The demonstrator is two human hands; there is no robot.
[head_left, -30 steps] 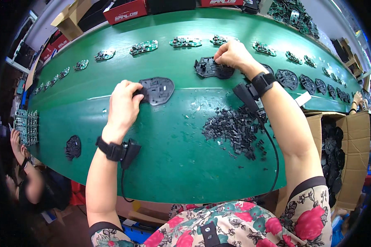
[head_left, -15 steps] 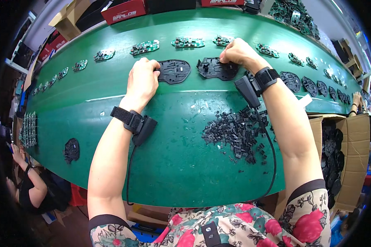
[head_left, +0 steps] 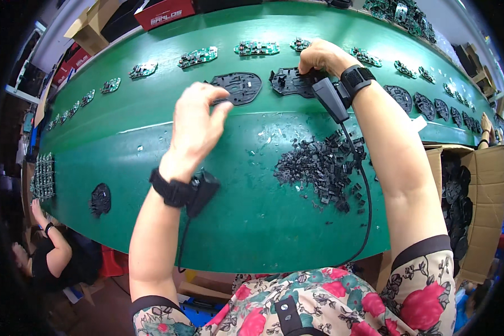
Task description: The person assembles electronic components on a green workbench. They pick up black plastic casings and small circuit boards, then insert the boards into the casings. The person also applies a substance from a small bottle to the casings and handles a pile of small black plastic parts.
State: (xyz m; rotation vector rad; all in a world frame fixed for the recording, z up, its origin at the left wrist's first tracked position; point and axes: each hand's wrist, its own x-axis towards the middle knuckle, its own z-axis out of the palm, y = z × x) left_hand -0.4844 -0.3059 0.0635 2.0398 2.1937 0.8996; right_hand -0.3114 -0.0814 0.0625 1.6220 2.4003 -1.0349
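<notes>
My left hand (head_left: 199, 120) is open, thumb and fingers apart, at the left end of a black plastic shell (head_left: 242, 89) lying flat on the green table. Nothing shows between its fingers. My right hand (head_left: 323, 57) is closed over the right part of a second black plastic shell (head_left: 290, 83), fingers curled down onto it. Its fingertips are partly hidden, so I cannot make out what they pinch. Right of centre, nearer me, lies a loose pile of small black plastic parts (head_left: 319, 168). Each of my wrists wears a black strap with a cabled box.
Green circuit boards (head_left: 256, 48) form a row along the table's far side. More black shells (head_left: 397, 98) line the right. A cardboard box (head_left: 487, 207) of black pieces stands at right, stacked boards (head_left: 43, 176) at far left. One shell (head_left: 100, 200) lies at left. Other people sit at both sides.
My left hand has let go of the left shell's edge and opened, drawing slightly nearer me. My right hand stays at the second shell. At left, another person's hand has moved up to the stacked boards.
</notes>
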